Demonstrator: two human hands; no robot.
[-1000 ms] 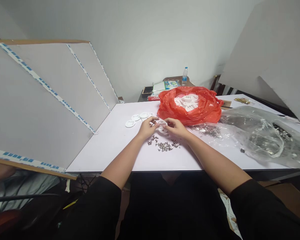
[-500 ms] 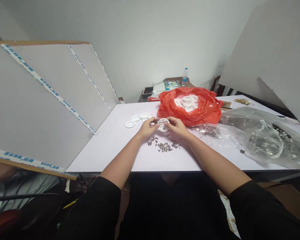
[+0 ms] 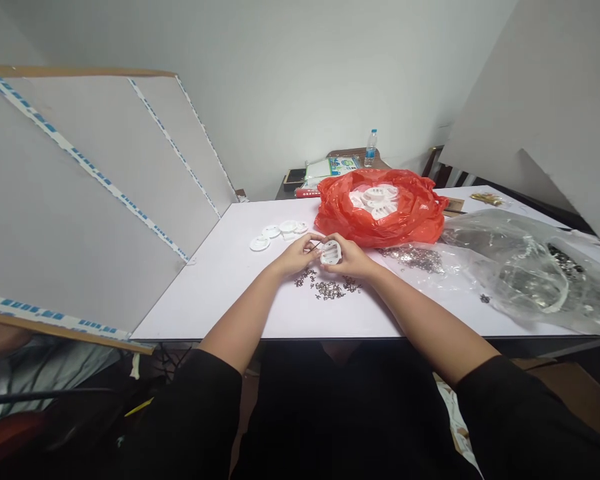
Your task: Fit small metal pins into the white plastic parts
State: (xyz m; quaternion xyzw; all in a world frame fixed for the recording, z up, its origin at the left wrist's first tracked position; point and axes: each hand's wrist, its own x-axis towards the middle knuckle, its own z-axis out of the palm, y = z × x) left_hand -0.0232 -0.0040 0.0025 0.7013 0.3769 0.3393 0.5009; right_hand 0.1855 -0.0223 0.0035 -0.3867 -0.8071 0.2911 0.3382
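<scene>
My right hand (image 3: 351, 259) grips a white round plastic piece (image 3: 332, 252), tilted so that its slotted, hollow side shows. Close against its left edge is my left hand (image 3: 299, 256), fingers pinched on a thin dark piece too small to name. Below both hands, small metal clips (image 3: 329, 291) lie loose in a heap on the white table (image 3: 230, 300). To the left, several white round plastic pieces (image 3: 272, 231) rest on the tabletop, some touching or overlapping.
Behind my hands sits a red plastic bag (image 3: 325, 223) of white pieces. Clear plastic bags (image 3: 500, 260) with small metal parts spread over the right side. A white panel (image 3: 100, 160) walls off the left. A water bottle (image 3: 371, 148) stands at the back.
The white round plastic piece has turned in my right hand, from its flat face showing to its hollow, slotted side. My left hand remains beside it. The view has shifted slightly.
</scene>
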